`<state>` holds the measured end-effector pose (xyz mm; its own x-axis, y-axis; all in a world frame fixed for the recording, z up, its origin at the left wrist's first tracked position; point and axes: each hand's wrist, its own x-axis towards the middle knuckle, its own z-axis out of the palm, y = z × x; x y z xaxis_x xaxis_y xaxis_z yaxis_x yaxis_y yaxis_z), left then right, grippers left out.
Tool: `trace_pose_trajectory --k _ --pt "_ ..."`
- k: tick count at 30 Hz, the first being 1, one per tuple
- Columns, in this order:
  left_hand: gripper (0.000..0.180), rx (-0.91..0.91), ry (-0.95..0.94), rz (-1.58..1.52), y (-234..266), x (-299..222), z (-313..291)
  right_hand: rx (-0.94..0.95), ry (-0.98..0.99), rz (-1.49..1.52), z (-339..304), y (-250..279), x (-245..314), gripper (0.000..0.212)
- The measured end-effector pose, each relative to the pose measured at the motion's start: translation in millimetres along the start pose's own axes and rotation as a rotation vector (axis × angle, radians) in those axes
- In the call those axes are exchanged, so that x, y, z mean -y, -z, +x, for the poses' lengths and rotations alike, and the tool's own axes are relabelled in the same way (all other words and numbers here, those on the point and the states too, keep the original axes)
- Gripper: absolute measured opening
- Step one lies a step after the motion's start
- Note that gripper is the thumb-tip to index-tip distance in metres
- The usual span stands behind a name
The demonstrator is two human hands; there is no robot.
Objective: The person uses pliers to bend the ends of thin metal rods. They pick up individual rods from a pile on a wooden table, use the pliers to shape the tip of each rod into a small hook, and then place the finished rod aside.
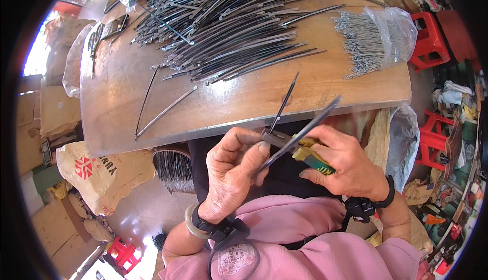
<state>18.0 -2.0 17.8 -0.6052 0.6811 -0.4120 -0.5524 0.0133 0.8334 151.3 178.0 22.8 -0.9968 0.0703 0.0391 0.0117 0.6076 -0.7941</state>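
My left hand (234, 160) is closed in a pinch on a long, narrow dark strip (317, 119), which slants up to the right. In my right hand (345, 160) is a pair of pliers (315, 162) with yellow and green handles. The metal head of the pliers reaches my left fingertips, partly behind the strip, so I cannot tell what its jaws grip. Just beyond my hands, a thin black strip (285, 102) lies over the table's near edge. Two more, a black strip (146, 99) and a greyish strip (168, 111), meet at one end to the left.
A large heap of dark strips (223, 36) covers the back of the wooden table (351, 89). At right lies a bundle of thin metal rods (356, 41) in clear plastic. Red stools (429, 41) stand beyond. Below the table's left side are a paper sack (109, 173) and upright dark strips (174, 170).
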Motion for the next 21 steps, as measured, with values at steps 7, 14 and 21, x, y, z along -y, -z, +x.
trace_pose_trajectory --k 7,14,21 --pt "0.003 -0.103 -0.106 0.013 15 15 -7 0.081 0.047 -0.142 6 -20 5 0.031" --pt "0.007 -0.295 -0.218 0.296 75 -23 -6 -0.068 0.107 -0.277 28 31 -12 0.032" --pt "0.021 -0.504 -0.683 1.419 118 -62 20 -0.227 0.179 -0.918 52 89 -75 0.018"
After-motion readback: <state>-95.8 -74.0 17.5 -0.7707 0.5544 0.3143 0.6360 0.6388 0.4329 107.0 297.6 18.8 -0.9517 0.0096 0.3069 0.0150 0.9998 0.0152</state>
